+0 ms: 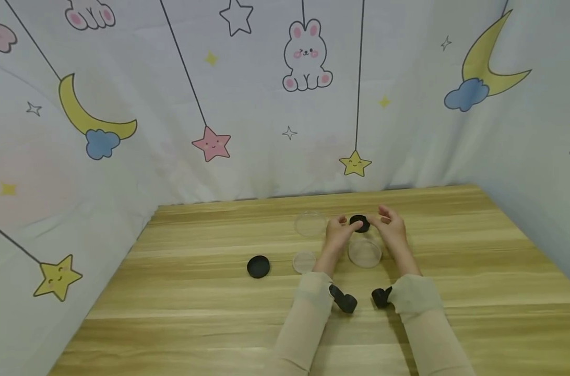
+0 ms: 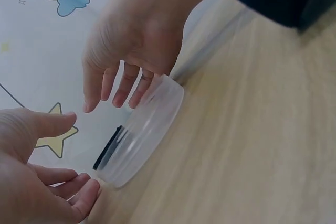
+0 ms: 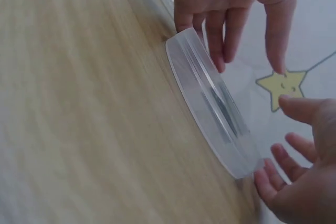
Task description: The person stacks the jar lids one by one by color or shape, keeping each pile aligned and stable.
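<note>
Two hands (left hand (image 1: 339, 233), right hand (image 1: 392, 230)) are shown, thumbs parted from fingers, either side of a black disc (image 1: 360, 221) beyond a clear dish (image 1: 365, 254); firm grip cannot be confirmed. Disc: probably light, stiff, slippery; best lifted by opposite edges.

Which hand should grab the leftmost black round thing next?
Probably the left hand: it's nearer that black round thing, which lies to its left. The right hand is farther away, on the other side of the left one.
</note>
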### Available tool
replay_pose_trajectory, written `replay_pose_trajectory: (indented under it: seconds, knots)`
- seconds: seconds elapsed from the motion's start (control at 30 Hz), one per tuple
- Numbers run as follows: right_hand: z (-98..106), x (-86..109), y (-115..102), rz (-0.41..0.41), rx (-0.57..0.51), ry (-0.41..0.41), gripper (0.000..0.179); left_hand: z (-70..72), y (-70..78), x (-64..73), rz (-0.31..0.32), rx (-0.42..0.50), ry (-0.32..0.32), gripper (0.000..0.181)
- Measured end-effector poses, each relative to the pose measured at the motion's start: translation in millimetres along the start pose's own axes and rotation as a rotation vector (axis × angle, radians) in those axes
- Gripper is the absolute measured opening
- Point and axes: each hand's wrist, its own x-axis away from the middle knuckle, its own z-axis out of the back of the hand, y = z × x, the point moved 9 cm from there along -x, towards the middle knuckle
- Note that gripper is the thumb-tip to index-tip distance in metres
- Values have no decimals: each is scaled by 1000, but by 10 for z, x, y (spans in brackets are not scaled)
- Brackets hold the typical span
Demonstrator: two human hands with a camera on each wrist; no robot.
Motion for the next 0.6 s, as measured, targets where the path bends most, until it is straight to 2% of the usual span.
replay_pose_trajectory:
  seconds: [0.17, 0.37, 0.6]
  knots:
    - [-42, -31, 86, -6, 8, -41, 64, 26, -67, -25, -4, -20, 33, 57]
    - [-127, -45, 139, -5, 57, -123, 67, 19, -97, -95, -59, -65, 40, 53]
    - [-147, -39, 146, 24, 109, -130, 67, -24, -90, -134, -108, -166, 37, 48]
